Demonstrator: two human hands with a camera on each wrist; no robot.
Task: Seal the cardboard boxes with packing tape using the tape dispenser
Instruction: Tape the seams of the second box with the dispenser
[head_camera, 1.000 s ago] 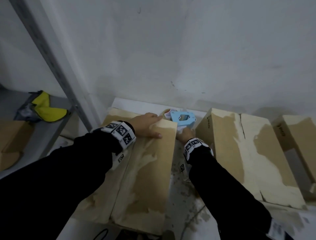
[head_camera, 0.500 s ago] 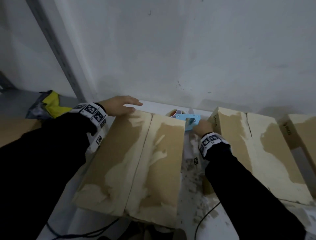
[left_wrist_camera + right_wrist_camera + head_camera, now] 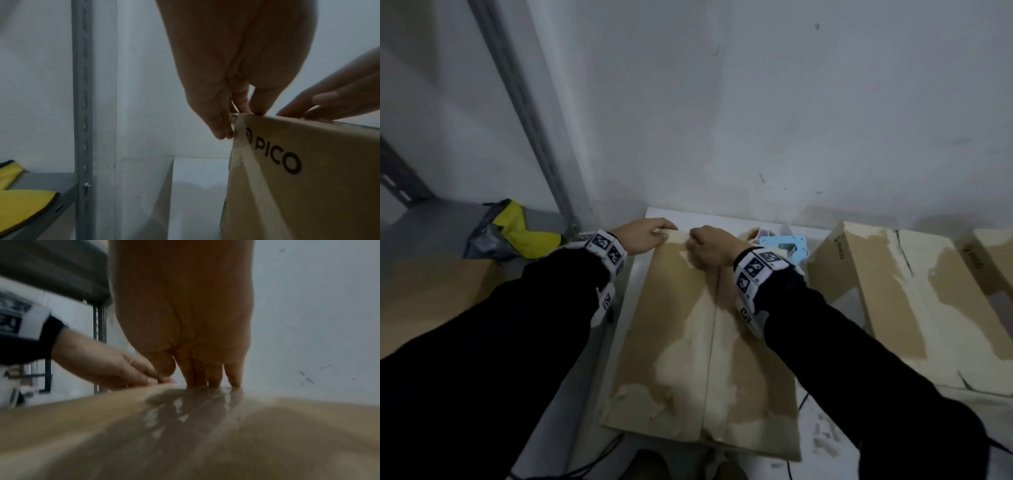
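The cardboard box lies flat on the white surface, its top flaps closed and meeting along a centre seam that runs away from the person. The printed end of the box faces the wall.

The left hand rests at the far left corner of the box; the left wrist view shows its fingers lying along the corner edge, straight and not curled round anything. The right hand presses down on the far end of the box top, just left of the seam; the right wrist view shows its fingertips straight and touching the cardboard. The two hands are near each other but apart.

The blue tape dispenser sits on the surface beyond the right wrist, between this box and a second box to the right. Neither hand touches it.

A yellow cloth lies on a grey shelf to the left.
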